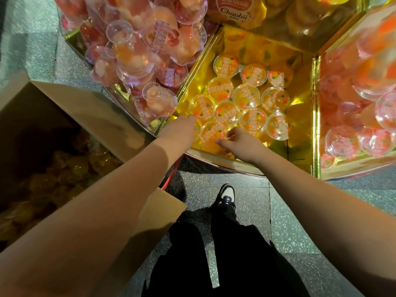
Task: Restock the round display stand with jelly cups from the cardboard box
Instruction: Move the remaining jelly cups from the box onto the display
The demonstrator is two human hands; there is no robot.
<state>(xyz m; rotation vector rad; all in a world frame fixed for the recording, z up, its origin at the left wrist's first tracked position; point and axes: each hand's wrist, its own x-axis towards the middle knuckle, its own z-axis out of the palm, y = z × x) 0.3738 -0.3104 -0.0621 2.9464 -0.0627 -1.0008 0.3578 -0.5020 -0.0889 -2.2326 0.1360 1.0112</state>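
Landmark = gold-lined compartment [300, 67] at the front of the round display stand [225, 162].

Orange jelly cups [246, 96] lie lid-up in one layer on the compartment floor, approx a dozen, packed touching each other, mostly in its near-left part; far and right parts show bare gold foil.

Left hand [179, 130] reaches over the compartment's near-left rim, back of hand up, fingers bent down at the nearest-left cup; cup mostly hidden under the hand, so can't tell if it's gripped or just touched. Right hand [241, 144] is at the near rim, thumb and fingers curled around the nearest cup [212, 132], touching its lid edge.

Left of the compartment: section heaped w/ pink-peach cups [145, 50]. Right of it: section w/ pink-red cups [360, 103]. Behind it: yellow snack packs [235, 9].

Cardboard box [102, 116] stands on the floor left of and below the compartment, flaps open, more yellow-orange cups [70, 170] inside in shadow. Speckled floor [235, 189] below the compartment, w/ person's black trousers and a black-white shoe [226, 197].
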